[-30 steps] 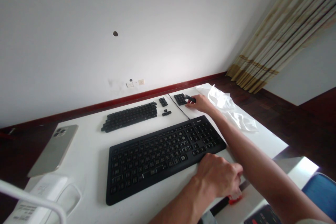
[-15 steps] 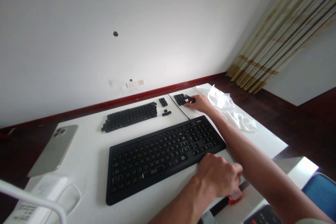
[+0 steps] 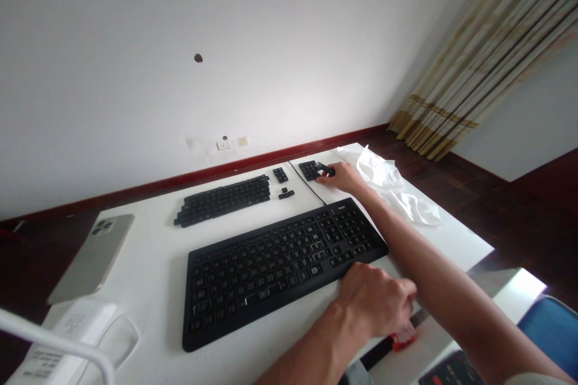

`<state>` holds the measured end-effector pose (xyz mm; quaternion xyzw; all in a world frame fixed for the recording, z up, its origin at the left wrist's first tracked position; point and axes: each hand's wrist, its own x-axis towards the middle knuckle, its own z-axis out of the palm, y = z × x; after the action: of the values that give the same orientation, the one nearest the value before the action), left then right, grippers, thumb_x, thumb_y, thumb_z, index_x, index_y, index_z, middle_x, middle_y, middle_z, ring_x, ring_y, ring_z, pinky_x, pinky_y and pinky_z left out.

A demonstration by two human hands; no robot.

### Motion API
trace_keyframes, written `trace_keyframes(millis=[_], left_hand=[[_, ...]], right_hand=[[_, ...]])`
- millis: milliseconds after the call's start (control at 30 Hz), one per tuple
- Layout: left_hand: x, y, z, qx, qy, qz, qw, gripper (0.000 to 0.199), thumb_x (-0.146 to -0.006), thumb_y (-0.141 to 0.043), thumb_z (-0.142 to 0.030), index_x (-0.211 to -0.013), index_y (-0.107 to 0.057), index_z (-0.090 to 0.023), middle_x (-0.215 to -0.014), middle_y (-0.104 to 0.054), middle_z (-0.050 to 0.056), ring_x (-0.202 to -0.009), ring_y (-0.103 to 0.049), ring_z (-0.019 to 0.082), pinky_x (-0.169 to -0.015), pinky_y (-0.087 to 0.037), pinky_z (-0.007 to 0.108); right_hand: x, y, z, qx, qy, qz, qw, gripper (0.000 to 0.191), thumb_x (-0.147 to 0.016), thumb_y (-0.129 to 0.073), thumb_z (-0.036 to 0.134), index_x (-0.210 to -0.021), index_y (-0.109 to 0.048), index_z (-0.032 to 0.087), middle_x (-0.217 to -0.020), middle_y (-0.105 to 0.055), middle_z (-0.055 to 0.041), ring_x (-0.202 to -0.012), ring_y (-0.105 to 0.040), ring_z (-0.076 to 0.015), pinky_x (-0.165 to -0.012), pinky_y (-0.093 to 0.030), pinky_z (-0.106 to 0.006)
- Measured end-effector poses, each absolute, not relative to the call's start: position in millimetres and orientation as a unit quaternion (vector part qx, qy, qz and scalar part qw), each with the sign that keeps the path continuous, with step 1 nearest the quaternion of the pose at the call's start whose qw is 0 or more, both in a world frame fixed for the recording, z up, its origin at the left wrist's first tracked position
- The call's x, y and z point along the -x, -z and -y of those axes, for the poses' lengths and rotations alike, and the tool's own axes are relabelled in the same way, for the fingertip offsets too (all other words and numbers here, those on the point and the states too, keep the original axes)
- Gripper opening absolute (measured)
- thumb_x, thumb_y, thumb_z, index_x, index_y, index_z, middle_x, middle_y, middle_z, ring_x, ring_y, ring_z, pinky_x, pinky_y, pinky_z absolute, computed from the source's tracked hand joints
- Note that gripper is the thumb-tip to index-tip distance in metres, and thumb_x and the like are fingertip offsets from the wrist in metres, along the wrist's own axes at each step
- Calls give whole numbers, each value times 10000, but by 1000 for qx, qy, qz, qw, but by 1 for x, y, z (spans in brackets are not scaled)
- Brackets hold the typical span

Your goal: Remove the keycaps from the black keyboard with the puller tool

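Now the right hand (image 3: 347,178) is out at the far side of the white table (image 3: 151,246), fingers closed around a slim dark tool (image 3: 327,170), its paler tip right over the small keycap block (image 3: 307,169); whether it touches is too small to tell. Looks like working over loose keycaps is the step in hand, and the next move seems to call for a light touch, so those neat rows don't scatter. Nearer in, the left hand (image 3: 376,298) rests curled by the front edge of the keyboard (image 3: 275,267), a red piece (image 3: 403,338) just under its fingers; I can't tell whether it's gripped. That keyboard is a long matte-black slab, its bare sockets boxy and pale-centred, thin wire loops glinting among them. Beyond it, the big keycap block (image 3: 226,200) runs in stepped rows, and over on the right, glossy crumpled plastic (image 3: 382,169) catches the light.
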<state>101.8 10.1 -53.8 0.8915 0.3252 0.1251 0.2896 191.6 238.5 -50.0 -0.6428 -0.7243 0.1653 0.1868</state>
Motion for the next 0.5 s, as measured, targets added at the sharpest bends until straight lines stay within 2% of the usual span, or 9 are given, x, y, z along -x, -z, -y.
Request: trace_keyframes(millis=[500], left_hand=[[-102, 54, -10, -891, -127, -330, 285, 241, -918, -532, -353, -994, -738, -252, -865, -790, 82, -823, -774, 285, -728, -597, 384]], right_hand=[[-195, 47, -237, 630, -169, 737, 175, 287, -738, -797, 504, -826, -778, 231, -698, -688, -24, -667, -622, -187, -601, -422, -295]])
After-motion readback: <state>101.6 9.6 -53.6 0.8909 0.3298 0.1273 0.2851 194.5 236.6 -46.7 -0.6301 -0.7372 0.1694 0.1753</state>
